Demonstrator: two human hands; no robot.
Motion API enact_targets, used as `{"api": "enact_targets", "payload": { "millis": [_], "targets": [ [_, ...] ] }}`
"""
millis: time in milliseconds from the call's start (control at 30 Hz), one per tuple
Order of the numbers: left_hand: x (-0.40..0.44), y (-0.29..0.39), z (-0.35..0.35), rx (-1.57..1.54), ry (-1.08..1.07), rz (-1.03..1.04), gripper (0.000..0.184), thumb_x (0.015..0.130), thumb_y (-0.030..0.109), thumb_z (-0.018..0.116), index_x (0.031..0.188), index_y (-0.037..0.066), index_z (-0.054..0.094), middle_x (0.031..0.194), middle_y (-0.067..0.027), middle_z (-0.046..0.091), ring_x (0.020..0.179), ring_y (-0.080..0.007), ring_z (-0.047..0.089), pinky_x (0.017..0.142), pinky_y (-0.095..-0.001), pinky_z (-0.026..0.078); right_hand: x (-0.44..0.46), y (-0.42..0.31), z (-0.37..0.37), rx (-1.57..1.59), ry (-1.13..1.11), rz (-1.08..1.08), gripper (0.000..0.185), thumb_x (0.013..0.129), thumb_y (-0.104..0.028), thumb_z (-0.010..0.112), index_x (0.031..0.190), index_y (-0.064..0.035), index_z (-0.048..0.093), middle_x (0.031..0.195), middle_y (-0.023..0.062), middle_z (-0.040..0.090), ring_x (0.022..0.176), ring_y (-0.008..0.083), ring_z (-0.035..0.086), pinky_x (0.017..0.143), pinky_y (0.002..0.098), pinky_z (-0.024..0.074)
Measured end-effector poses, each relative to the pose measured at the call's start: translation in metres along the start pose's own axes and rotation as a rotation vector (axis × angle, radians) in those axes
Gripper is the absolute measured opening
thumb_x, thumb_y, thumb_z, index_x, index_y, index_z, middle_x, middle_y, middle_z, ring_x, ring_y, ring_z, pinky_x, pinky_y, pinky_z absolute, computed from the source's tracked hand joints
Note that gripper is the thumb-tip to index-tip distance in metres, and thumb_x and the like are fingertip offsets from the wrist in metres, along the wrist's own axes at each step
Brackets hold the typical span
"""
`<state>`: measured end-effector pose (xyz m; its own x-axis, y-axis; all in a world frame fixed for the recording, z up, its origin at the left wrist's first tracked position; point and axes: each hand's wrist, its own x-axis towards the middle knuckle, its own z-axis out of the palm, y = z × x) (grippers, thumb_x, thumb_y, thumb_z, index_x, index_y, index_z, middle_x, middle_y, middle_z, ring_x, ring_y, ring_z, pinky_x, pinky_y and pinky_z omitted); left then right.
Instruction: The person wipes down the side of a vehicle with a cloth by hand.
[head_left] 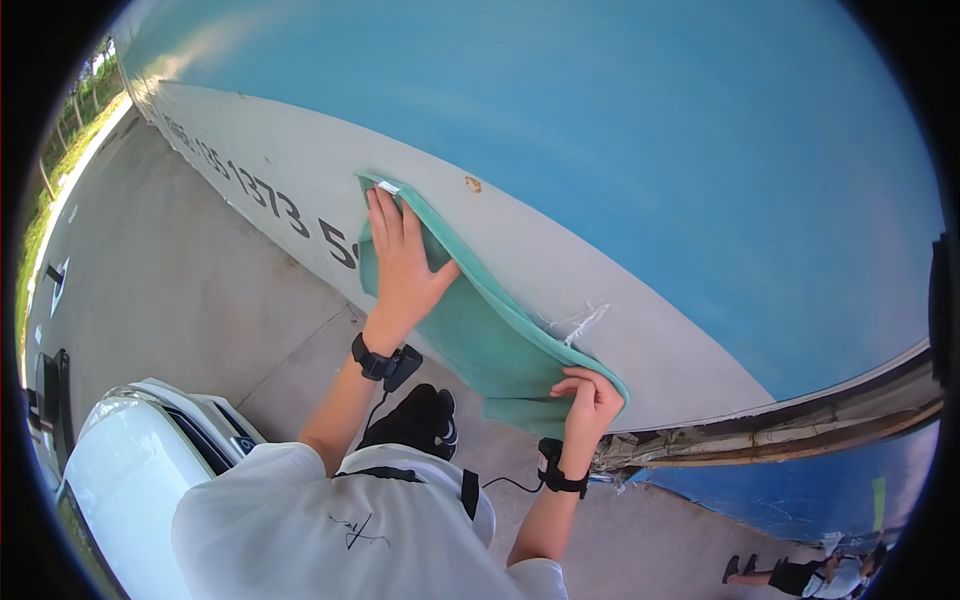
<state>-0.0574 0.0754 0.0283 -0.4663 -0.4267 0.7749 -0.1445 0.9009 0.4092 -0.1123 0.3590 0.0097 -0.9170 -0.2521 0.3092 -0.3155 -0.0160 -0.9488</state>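
Observation:
A green cloth (pixel 470 325) lies against the white lower band (pixel 520 235) of a large blue and white panel. On the cloth's upper left part, my left hand (pixel 405 265) lies flat, fingers stretched and thumb apart. My right hand (pixel 592 395) has its fingers curled around the cloth's lower right corner. A small white label (pixel 388 187) shows at the top left corner, by my left fingertips. Frayed white threads (pixel 588 325) stick out just above the cloth's top edge.
Dark printed digits (pixel 270 200) run along the panel left of the cloth. Broken wooden edging (pixel 780 435) borders the panel at lower right. A white car (pixel 140 470) stands at lower left on the concrete ground (pixel 240 320). Another person (pixel 835 577) is at bottom right.

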Motion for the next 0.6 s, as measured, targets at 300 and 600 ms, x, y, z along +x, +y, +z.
{"api": "enact_targets", "payload": {
  "millis": [300, 600],
  "targets": [
    [0.045, -0.004, -0.031, -0.003, 0.006, -0.017, 0.106, 0.079, 0.055, 0.069, 0.151, -0.001, 0.016, 0.156, -0.0321, 0.003, 0.144, -0.0511, 0.002, 0.113, -0.0617, 0.01, 0.029, -0.066, 0.012, 0.003, 0.25, -0.171, 0.027, 0.084, 0.0, 0.038, 0.081, 0.0094, 0.064, 0.056, 0.0168, 0.063, 0.047, 0.0227, 0.06, 0.054, 0.0288, 0.0518],
    [0.025, -0.013, -0.026, 0.085, -0.068, -0.067, 0.092, 0.074, 0.054, 0.074, 0.139, -0.002, 0.04, 0.151, -0.036, 0.016, 0.143, -0.052, 0.012, 0.108, -0.0692, 0.008, 0.012, 0.039, 0.028, -0.185, 0.163, -0.225, 0.029, 0.082, -0.001, 0.038, 0.081, 0.0098, 0.065, 0.056, 0.0159, 0.062, 0.046, 0.0221, 0.058, 0.054, 0.0297, 0.0511]
  ]
}}
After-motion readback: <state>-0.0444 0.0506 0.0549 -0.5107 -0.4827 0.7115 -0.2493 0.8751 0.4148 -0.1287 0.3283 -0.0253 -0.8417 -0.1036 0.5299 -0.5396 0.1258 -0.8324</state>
